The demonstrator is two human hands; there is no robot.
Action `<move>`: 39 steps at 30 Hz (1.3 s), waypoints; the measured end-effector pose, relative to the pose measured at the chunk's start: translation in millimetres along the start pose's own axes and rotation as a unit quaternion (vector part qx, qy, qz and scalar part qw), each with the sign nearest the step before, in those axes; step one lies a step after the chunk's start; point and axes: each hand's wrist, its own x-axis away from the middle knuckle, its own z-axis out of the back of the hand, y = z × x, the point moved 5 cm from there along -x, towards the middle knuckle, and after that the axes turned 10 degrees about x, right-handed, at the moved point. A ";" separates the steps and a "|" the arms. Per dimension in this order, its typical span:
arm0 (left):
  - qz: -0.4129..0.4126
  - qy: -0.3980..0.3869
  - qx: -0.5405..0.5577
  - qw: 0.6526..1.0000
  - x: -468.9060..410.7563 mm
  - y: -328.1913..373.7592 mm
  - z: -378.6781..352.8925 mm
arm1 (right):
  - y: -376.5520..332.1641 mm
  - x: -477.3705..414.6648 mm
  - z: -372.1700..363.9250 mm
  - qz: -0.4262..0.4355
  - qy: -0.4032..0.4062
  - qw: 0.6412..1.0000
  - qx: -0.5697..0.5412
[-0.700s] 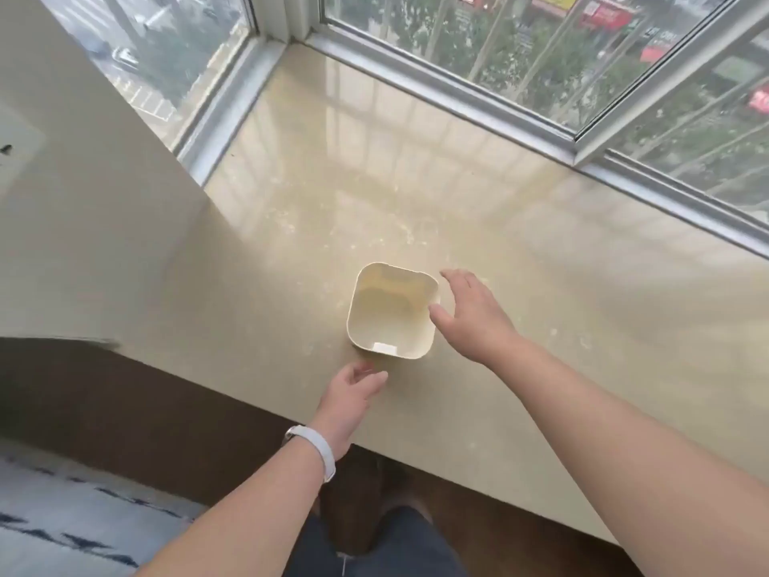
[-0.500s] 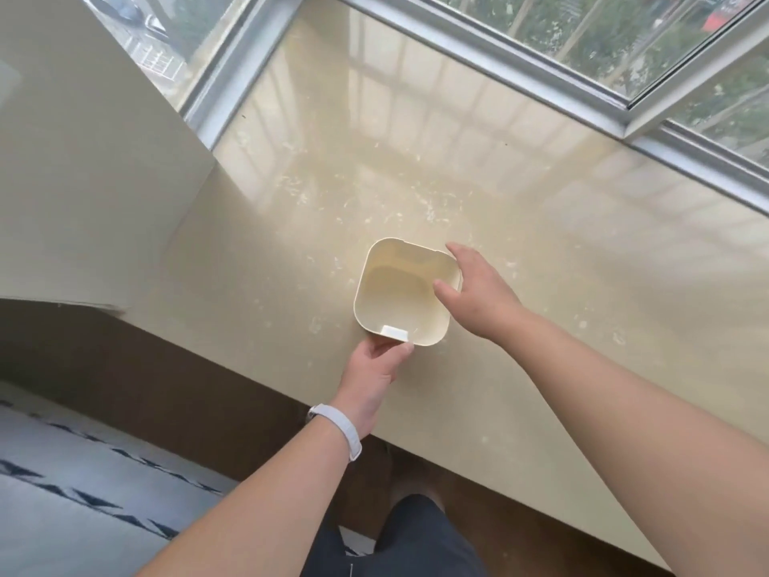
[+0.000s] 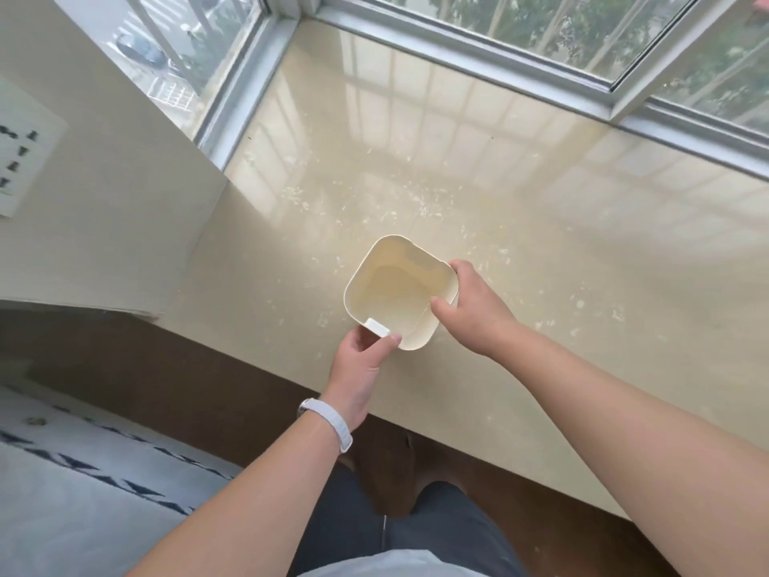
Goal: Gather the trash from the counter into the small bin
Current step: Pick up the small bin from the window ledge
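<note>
A small cream square bin stands on the glossy beige counter, its inside bare. My left hand, with a white band on the wrist, grips the bin's near side by its white tab. My right hand holds the bin's right rim, thumb inside. Small pale scraps of trash lie scattered over the counter beyond and to the right of the bin.
Window frames close the counter at the back and far left. A cream wall with an outlet plate rises on the left. The counter's front edge runs diagonally above dark wood floor; a patterned rug lies lower left.
Both hands have closed onto the bin: the left came up to its near side, the right moved from beside it onto its right rim. The camera view shifted.
</note>
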 end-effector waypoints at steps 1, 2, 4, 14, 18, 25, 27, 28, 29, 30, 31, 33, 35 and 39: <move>-0.007 -0.006 -0.005 1.000 5.2 5.3 0.5 | -0.3 6.7 2.7 -0.002 0.000 1.000 -0.008; -0.014 -0.009 -0.008 1.000 10.7 11.4 0.6 | -0.6 13.5 4.7 -0.002 0.001 1.000 -0.015; -0.027 -0.012 -0.005 1.000 22.1 25.8 -0.2 | -2.9 28.5 9.2 -0.001 0.005 0.999 -0.040; -0.071 -0.125 -0.036 0.989 69.3 91.3 -19.8 | -35.3 103.9 47.2 0.014 0.111 0.982 -0.152; -0.077 -0.183 -0.056 0.979 77.9 117.0 -24.5 | -51.0 130.4 58.0 0.003 0.166 0.971 -0.174; -0.081 -0.261 -0.139 0.952 81.3 147.0 -30.9 | -63.2 167.6 55.1 -0.028 0.250 0.944 -0.216; -0.074 -0.277 -0.160 0.945 79.6 149.0 -34.3 | -62.8 177.7 51.4 -0.041 0.267 0.936 -0.226; -0.069 -0.285 -0.169 0.941 79.2 148.9 -37.7 | -61.5 182.9 50.2 -0.047 0.276 0.932 -0.229; -0.065 -0.295 -0.177 0.937 79.7 148.2 -41.9 | -59.6 187.9 49.5 -0.053 0.284 0.929 -0.232; -0.061 -0.304 -0.184 0.933 80.9 146.7 -46.7 | -57.0 193.0 49.4 -0.059 0.292 0.925 -0.236; -0.058 -0.313 -0.191 0.929 82.7 144.5 -51.8 | -53.5 198.4 49.6 -0.066 0.300 0.921 -0.239; -0.051 -0.327 -0.205 0.921 88.0 139.7 -62.9 | -44.5 210.2 50.6 -0.078 0.316 0.914 -0.241; -0.045 -0.338 -0.224 0.913 94.5 134.3 -76.0 | -34.6 221.9 52.9 -0.083 0.330 0.908 -0.245; -0.030 -0.365 -0.253 0.895 110.1 112.1 -106.1 | -7.8 251.6 55.8 -0.097 0.362 0.887 -0.270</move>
